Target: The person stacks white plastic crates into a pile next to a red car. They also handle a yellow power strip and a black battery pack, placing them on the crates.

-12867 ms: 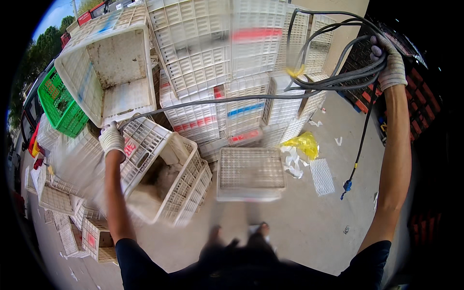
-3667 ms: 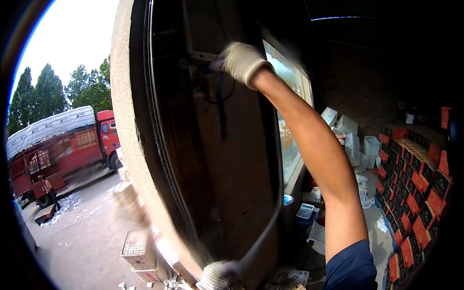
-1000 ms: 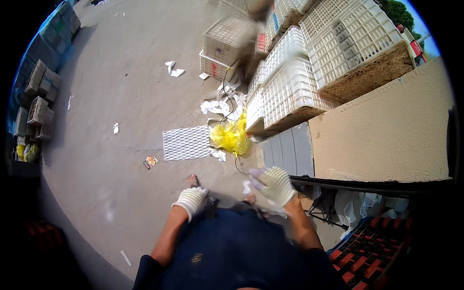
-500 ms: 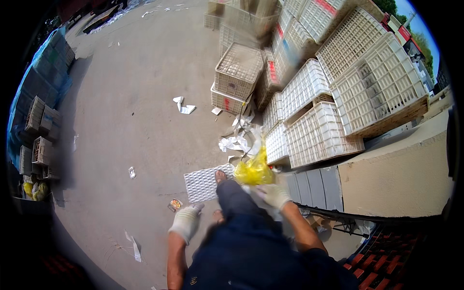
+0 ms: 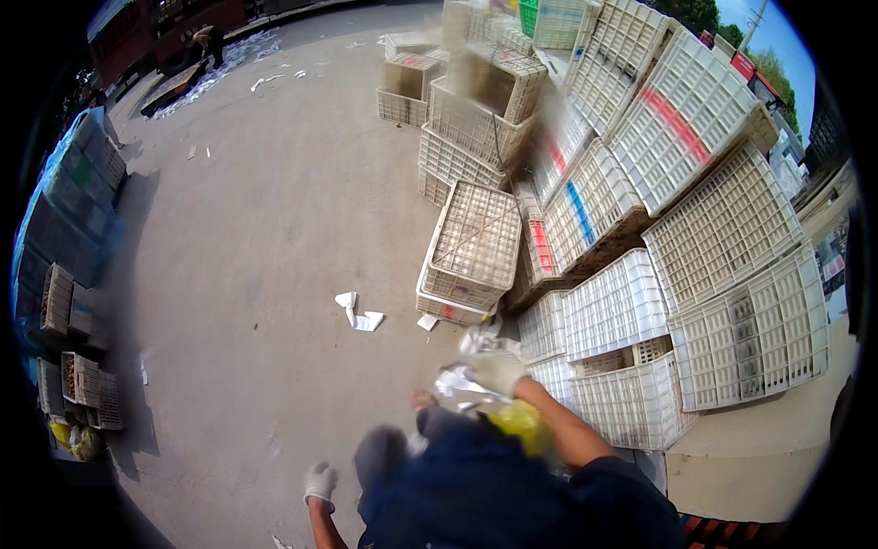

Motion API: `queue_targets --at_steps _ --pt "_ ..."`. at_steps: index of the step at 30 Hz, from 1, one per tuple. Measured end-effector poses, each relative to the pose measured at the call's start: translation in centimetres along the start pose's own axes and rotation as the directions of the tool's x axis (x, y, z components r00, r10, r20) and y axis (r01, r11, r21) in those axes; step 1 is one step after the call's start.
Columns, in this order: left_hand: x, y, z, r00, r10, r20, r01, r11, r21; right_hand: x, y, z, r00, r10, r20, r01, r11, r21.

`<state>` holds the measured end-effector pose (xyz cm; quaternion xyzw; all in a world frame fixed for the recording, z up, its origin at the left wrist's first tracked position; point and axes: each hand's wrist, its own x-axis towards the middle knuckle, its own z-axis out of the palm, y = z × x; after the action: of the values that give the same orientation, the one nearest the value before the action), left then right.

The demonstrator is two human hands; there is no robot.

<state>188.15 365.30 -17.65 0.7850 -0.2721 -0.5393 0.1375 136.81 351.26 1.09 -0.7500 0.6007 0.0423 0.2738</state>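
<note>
My left hand, in a pale work glove, hangs low at my left side. Its fingers look loosely bent and apart, with nothing seen in them. Reaching forward on the right is my gloved right hand, smeared by motion, so its fingers do not show clearly. Crumpled white paper lies on the ground beside that hand in the picture. A yellow plastic bag shows below my right forearm, partly hidden by my body. Ahead of my right hand, a lidded plastic crate rests on another crate.
Tall stacks of white slatted crates line the right side. More crates stand farther ahead. Blue-wrapped stacks and small crates are at left. Paper scraps lie on the concrete. A person bends far off at upper left.
My view has shifted forward, with the crates now lower in the picture. My right hand has moved up past the yellow bag. My left hand has dropped back; the white mat is out of sight.
</note>
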Motion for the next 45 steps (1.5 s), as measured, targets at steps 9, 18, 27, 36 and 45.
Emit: queue_targets --at_steps 9,18,27,36,45 --pt "10.2 4.3 -1.1 0.918 -0.326 0.228 0.333 0.943 0.006 25.3 -2.9 -7.0 0.998 -0.055 -0.025 0.053 0.997 -0.063" --pt "32.6 33.6 -17.1 0.992 -0.094 0.086 0.088 0.993 0.074 40.1 -2.8 -6.2 0.999 0.028 0.032 -0.032 0.987 0.160" --pt "53.7 70.5 -18.4 0.907 0.421 -0.003 -0.419 0.901 -0.111 55.6 6.1 -18.7 0.945 0.303 0.124 -0.320 0.935 0.154" --pt "58.6 78.7 -5.1 0.973 -0.118 0.200 0.114 0.993 0.031 75.0 18.0 -41.9 0.907 0.413 0.087 -0.421 0.899 0.118" --pt "69.7 94.8 3.1 0.905 -0.251 0.343 0.176 0.956 0.236 96.7 29.2 -55.5 0.722 0.526 -0.450 -0.338 0.835 0.434"
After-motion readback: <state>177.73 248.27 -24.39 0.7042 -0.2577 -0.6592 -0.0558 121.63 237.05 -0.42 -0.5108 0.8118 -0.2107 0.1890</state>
